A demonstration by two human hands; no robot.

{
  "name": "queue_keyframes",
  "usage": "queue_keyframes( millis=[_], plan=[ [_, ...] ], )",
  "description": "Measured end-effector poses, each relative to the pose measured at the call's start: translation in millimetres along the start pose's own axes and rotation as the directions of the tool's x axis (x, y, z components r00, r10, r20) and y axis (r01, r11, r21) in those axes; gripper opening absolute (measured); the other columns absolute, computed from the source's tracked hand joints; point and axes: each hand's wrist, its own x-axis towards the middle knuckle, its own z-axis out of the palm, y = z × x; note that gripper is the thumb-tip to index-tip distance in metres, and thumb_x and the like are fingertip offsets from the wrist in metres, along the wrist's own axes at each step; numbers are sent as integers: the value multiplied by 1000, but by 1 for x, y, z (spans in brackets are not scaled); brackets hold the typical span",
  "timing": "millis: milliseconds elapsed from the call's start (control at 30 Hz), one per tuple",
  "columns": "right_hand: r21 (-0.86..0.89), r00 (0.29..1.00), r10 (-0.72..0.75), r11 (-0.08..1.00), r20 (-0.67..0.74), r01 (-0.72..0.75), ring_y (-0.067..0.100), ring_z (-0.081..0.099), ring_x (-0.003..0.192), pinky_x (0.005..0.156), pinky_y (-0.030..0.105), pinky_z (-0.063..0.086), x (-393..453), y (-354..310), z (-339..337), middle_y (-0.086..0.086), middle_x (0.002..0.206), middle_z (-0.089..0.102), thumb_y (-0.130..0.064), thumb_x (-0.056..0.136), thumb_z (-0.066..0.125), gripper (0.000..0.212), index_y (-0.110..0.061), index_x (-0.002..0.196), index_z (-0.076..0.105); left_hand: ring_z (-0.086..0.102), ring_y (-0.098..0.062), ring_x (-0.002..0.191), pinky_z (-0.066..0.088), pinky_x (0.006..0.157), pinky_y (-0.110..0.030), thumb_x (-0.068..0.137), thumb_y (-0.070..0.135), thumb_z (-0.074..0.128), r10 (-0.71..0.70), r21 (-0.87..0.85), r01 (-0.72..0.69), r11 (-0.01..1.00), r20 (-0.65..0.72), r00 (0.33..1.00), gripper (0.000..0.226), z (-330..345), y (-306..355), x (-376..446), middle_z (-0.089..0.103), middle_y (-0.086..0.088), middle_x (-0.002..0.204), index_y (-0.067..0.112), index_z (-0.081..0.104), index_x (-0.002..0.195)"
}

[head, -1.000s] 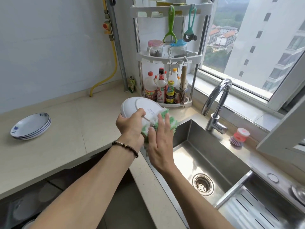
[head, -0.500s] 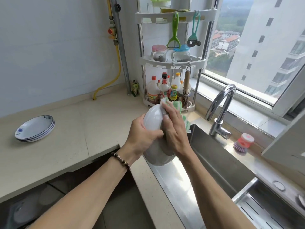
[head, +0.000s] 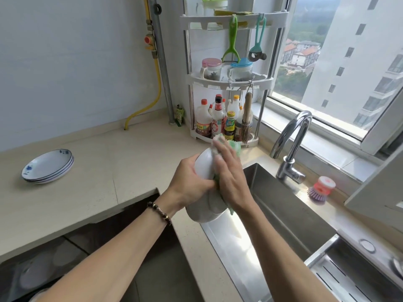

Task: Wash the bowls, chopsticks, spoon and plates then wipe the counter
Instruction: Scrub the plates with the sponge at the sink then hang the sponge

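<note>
Head-worn camera looks forward and down, close over the sink (head: pixel 281 205).

- Left hand (head: pixel 189 183) gripping white round ceramic plate (head: pixel 201 168), held on edge above near-left rim of stainless steel sink (head: pixel 281 205).
- Right hand (head: pixel 231 177) pressing green scrubbing cloth (head: pixel 234 147) flat against plate.
- Stacked blue-patterned white plates (head: pixel 48 166) far left of sink.

A pale beige stone counter (head: pixel 91 171) runs along the wall and turns at the corner toward the window. A stack of white plates with blue markings (head: pixel 48 166) sits on its left part. In the corner stands a white three-tier rack (head: pixel 229 81), its bottom tier crowded with sauce bottles (head: pixel 218 120). A stainless sink (head: pixel 279 205) is set into the counter, with a chrome faucet (head: pixel 290 147) behind it and a purple-bristled dish brush (head: pixel 320 189) just beside the faucet.
</note>
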Motion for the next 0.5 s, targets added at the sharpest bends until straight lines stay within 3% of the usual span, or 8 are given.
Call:
queue_keyframes(
  millis=[67,200,267,367,433,500],
  plan=[
    [-54,993,-105,993,52,108,4,23,147,124,43,10,-4,-4,13,-18,152,37,-43,100,33,45,-36,141,52,72,-17,92,54,73,-21,67,1,76,-7,-3,7,1000,-7,1000,40,-5,-1,2,75,-1,97,19,68,102],
    [78,998,54,995,12,-54,6,36,140,121,47,26,12,2,3,-12,147,44,-45,101,30,51,-25,142,53,72,-22,91,58,71,-29,59,14,81,-34,73,31,997,39,999,48,-15,-4,-9,74,-4,98,18,70,105],
    [42,998,29,999,58,-32,5,30,144,125,42,17,6,-7,13,-8,154,41,-42,101,31,50,-26,144,50,73,-21,93,61,76,-32,56,19,80,-31,62,30,998,4,1000,53,-18,-6,-13,75,-4,100,16,70,108],
    [-53,977,-144,987,155,153,-5,18,147,121,26,2,-13,-12,34,-16,159,31,-40,103,30,46,-32,145,48,73,-19,91,60,77,-32,62,7,73,-35,52,36,998,-14,999,42,-30,-7,-17,75,-5,98,13,69,104],
    [12,987,-82,997,136,81,-4,22,147,124,32,10,-9,-7,32,-12,159,35,-41,102,30,48,-29,144,50,71,-19,83,57,68,-32,61,7,76,-41,110,41,993,2,999,38,-37,-7,-24,74,-5,92,14,69,98],
    [113,991,77,990,105,-89,5,36,141,123,42,24,0,-12,28,-4,153,45,-45,99,30,54,-24,143,53,70,-24,81,59,66,-38,56,14,77,-38,174,39,984,-13,999,40,-42,-7,-34,73,-6,89,15,69,95]
  ],
)
